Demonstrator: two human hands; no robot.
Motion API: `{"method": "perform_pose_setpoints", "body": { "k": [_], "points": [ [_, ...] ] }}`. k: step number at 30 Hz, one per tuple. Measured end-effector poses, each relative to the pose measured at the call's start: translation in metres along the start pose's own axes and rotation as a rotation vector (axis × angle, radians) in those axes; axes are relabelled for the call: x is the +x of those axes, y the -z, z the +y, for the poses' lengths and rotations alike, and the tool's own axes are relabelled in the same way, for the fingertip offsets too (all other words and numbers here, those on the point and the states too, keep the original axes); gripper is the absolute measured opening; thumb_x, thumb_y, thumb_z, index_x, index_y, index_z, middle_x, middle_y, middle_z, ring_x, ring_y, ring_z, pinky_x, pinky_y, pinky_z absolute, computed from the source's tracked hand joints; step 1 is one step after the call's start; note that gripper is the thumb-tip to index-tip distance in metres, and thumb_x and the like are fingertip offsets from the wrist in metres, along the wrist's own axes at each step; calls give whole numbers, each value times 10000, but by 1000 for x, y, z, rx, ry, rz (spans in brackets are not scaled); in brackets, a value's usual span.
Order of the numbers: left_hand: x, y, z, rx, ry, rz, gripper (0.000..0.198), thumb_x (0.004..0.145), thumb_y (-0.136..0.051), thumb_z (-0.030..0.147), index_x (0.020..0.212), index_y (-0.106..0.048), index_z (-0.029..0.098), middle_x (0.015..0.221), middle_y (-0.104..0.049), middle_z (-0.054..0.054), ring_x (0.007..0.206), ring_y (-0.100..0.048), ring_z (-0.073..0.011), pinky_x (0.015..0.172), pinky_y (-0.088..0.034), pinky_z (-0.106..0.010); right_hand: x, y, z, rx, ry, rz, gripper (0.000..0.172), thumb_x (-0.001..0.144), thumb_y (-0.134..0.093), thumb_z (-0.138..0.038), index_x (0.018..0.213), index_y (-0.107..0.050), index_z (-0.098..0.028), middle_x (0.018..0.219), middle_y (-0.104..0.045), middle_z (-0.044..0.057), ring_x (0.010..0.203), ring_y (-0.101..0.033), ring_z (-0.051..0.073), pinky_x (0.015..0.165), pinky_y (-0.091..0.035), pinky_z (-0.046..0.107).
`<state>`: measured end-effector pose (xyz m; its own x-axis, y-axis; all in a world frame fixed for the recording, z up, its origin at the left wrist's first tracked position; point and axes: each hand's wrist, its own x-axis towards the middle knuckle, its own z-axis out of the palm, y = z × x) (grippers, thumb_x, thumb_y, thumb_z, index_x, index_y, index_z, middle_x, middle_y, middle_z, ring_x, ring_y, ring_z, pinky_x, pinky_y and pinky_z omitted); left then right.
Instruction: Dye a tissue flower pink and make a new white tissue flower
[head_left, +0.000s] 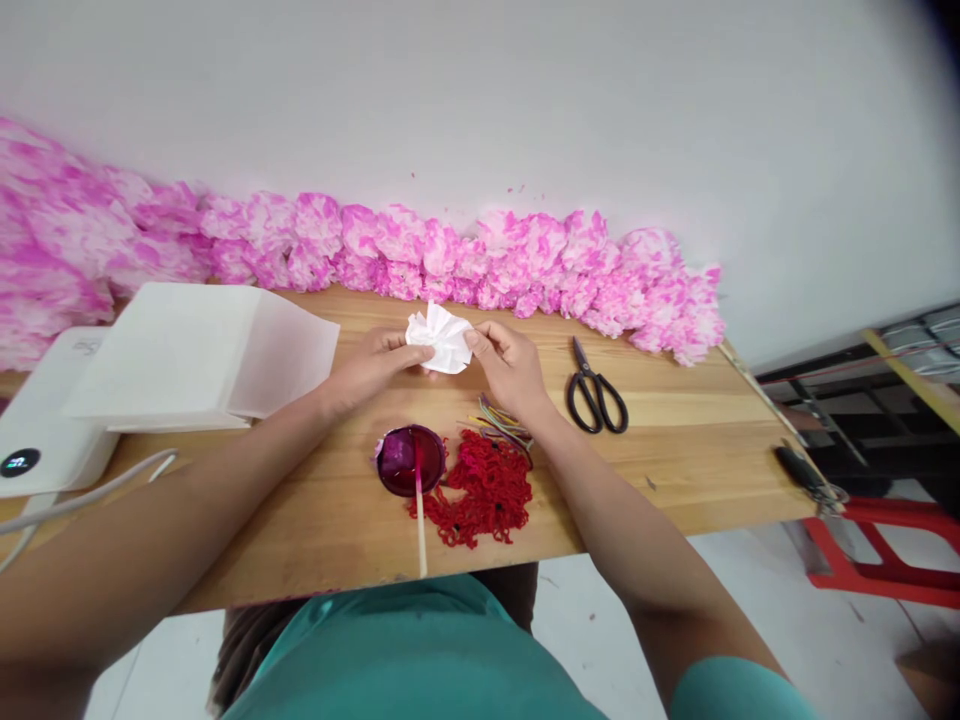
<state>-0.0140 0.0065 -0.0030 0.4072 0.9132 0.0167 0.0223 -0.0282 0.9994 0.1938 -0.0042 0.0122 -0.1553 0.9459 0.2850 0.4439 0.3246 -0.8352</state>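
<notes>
A white tissue paper flower (439,338), crumpled and fanned out, is held above the middle of the table. My left hand (386,358) pinches its left side, thumb on top. On its right edge, my right hand (510,362) grips the paper between thumb and fingers. Nearer to me stands a small bowl of purple-red dye (430,455), with a stick (421,530) leaning out over its rim. Beside the bowl lies a heap of red yarn-like strands (487,490). Several thin coloured ties (499,420) lie partly under my right wrist.
Pink and white paper flowers (450,250) line the wall. Black-handled scissors (592,390) lie to the right. On the left, a stack of white paper sheets (172,350) rests against a white device (52,430) with a cable. A red stool (885,550) stands beyond the table's right end.
</notes>
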Motion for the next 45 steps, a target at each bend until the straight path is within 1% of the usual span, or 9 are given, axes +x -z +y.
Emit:
{"method": "perform_pose_setpoints", "body": {
  "k": [6,10,16,25,30,35,38,42,45],
  "points": [
    [2,-1,-1,-82,-21,64,311,783,-693,444,642,-701,167,729,-718,-64,750,-632,-197,800,-479,-318,0,1,-3,156,-38,-130,473,897,-543,-653,765,-622,-205,736,-600,0,709,-525,150,681,-396,288],
    [-1,-3,7,116,-28,87,448,855,-601,561,674,-713,166,788,-746,-69,808,-654,-211,828,-478,-319,-4,-2,-5,50,-15,-152,395,899,-589,-558,731,-602,-200,686,-546,-21,657,-475,130,634,-345,275],
    [-5,-9,13,316,14,101,456,797,-639,610,774,-722,162,795,-749,-62,733,-641,-215,647,-445,-290,-5,-3,-9,-108,57,-128,391,948,-523,-502,693,-575,-210,672,-561,-11,664,-503,141,654,-352,284],
    [1,-1,10,135,-39,-7,315,813,-617,439,653,-681,176,742,-723,-34,750,-633,-182,804,-476,-298,0,3,-2,-55,14,-49,515,953,-467,-631,682,-600,-213,670,-656,0,640,-550,151,655,-375,293],
    [1,1,6,107,-72,12,306,844,-602,408,666,-690,175,747,-716,-24,749,-626,-166,824,-466,-291,2,2,1,11,-52,-60,574,903,-479,-721,681,-610,-209,676,-655,11,663,-557,156,675,-391,294],
    [-2,-2,11,121,-75,-1,297,824,-620,429,702,-697,169,773,-733,-40,790,-663,-193,822,-491,-302,2,3,-1,91,-60,-92,592,864,-492,-761,638,-525,-214,634,-514,-17,641,-468,138,641,-358,291],
    [-6,-5,15,185,-100,-13,335,849,-599,464,760,-709,160,797,-735,-45,791,-662,-199,769,-486,-294,1,1,-6,69,-47,-92,552,855,-549,-713,625,-480,-216,615,-415,-35,603,-376,119,585,-294,285],
    [-8,-10,17,333,-112,46,421,889,-560,534,786,-705,152,795,-721,-47,721,-616,-179,667,-440,-274,-3,-3,-11,2,-35,-54,458,870,-605,-556,606,-463,-211,589,-405,-47,574,-342,101,565,-277,270],
    [-7,-13,14,445,-150,85,358,867,-610,492,804,-697,151,801,-714,-49,703,-593,-173,646,-420,-272,-5,-6,-13,-2,7,9,398,877,-606,-457,601,-467,-206,576,-393,-56,561,-322,92,560,-272,263]
  ]
}}
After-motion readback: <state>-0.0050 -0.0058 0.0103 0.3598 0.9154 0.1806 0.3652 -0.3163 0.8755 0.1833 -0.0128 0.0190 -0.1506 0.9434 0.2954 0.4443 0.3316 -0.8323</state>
